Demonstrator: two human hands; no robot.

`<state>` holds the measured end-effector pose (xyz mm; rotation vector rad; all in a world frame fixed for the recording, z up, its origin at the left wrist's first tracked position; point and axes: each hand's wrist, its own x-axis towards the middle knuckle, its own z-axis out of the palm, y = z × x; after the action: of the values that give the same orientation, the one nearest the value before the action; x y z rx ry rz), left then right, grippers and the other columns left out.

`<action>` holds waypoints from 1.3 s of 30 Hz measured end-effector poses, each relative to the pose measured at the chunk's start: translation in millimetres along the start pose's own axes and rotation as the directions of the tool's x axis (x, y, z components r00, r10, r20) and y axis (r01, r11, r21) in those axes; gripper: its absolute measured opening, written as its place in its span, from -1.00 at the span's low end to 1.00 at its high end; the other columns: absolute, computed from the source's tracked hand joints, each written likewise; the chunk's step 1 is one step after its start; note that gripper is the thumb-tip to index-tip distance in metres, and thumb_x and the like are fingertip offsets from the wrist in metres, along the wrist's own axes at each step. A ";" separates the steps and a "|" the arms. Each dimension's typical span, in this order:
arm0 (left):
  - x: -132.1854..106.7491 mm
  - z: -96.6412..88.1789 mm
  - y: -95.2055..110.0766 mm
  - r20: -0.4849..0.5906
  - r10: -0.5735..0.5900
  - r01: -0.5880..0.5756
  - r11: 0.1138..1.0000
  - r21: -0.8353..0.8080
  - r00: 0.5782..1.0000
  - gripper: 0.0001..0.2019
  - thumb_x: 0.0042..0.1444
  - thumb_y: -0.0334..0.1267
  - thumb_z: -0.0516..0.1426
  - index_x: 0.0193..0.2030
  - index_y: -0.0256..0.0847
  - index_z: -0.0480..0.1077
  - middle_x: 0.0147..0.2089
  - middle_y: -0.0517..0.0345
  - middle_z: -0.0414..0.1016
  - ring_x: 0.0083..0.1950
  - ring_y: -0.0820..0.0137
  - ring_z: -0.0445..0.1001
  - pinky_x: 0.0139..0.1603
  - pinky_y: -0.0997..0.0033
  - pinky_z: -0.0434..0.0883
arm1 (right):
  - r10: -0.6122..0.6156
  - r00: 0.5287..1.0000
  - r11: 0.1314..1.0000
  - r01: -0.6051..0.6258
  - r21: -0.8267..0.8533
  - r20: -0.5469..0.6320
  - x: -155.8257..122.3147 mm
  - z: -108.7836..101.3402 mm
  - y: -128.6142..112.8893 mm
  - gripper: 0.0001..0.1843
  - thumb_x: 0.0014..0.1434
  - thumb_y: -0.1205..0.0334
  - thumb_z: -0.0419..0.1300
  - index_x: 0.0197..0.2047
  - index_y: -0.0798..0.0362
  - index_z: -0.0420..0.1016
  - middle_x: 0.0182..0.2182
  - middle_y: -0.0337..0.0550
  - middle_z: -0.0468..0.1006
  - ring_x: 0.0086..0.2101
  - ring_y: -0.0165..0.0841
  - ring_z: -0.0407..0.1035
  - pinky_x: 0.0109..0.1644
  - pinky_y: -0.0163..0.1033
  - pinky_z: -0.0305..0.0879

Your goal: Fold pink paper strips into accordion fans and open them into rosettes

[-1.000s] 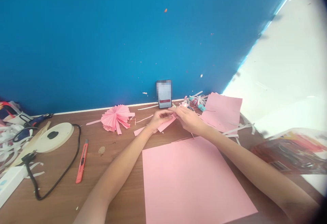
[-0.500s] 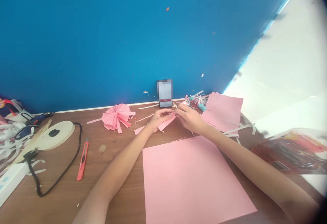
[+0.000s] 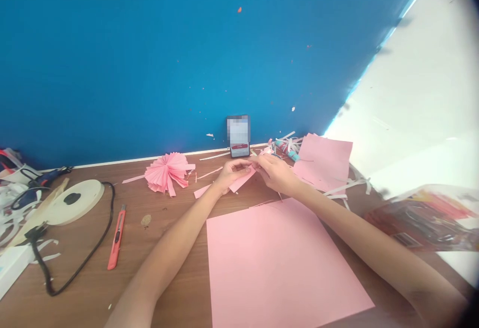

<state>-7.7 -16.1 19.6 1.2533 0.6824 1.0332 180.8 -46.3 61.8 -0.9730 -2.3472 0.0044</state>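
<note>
Both my hands meet at the far middle of the wooden table (image 3: 168, 218), in front of a phone (image 3: 238, 136) leaning on the blue wall. My left hand (image 3: 232, 174) and my right hand (image 3: 273, 172) both pinch a small pink paper strip (image 3: 243, 180), fingers closed on it. A large pink paper sheet (image 3: 279, 260) lies flat between my forearms. Left of my hands sits a pleated pink paper fan (image 3: 167, 172).
A red utility knife (image 3: 117, 237), a roll of white tape (image 3: 73, 201), a black cable (image 3: 86, 253) and paper scraps lie at the left. Another pink sheet (image 3: 325, 161) and white shreds lie at the right, beside a plastic packet (image 3: 430, 218).
Both hands keep their pinch on the pink strip with only small finger movements. The view has shifted slightly.
</note>
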 end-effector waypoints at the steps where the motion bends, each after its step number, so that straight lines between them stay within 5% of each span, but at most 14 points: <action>1: 0.1 -0.1 -0.2 0.001 0.003 -0.003 1.000 -0.005 1.000 -0.67 -0.15 -0.23 0.34 -0.19 -0.25 0.52 -0.16 0.06 0.53 -0.11 0.34 0.45 -0.03 0.32 0.34 | 0.005 1.000 1.000 -0.005 -0.006 0.002 0.1 0.2 0.2 -0.60 0.25 0.44 -0.05 0.13 0.02 0.26 -0.23 -0.06 0.49 -0.24 -0.23 0.30 -0.20 -0.20 0.21; 32: -0.2 1.5 0.3 0.016 0.011 -0.011 1.000 -0.001 1.000 -0.66 -0.11 -0.21 0.33 -0.16 -0.26 0.50 -0.13 0.04 0.54 -0.08 0.32 0.47 0.04 0.25 0.33 | -0.080 0.997 0.997 0.080 -0.018 -0.008 -2.4 6.3 7.7 -0.45 0.24 0.47 -0.11 0.28 0.02 0.11 -0.14 0.01 0.47 -0.18 -0.20 0.31 -0.13 -0.12 0.31; 39: -0.3 2.4 0.7 0.013 0.024 -0.024 1.000 0.005 1.000 -0.68 -0.09 -0.23 0.32 -0.15 -0.24 0.50 -0.14 0.04 0.54 -0.07 0.33 0.46 0.03 0.28 0.34 | -0.011 1.000 0.995 0.011 0.098 -0.007 -3.2 2.9 6.4 -0.48 0.26 0.42 -0.10 0.26 -0.02 0.11 -0.15 -0.03 0.48 -0.14 -0.22 0.34 -0.11 -0.11 0.33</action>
<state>-5.9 -17.3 20.8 1.2744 0.6622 1.0432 185.2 -43.0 56.4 -0.9111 -2.3231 0.1107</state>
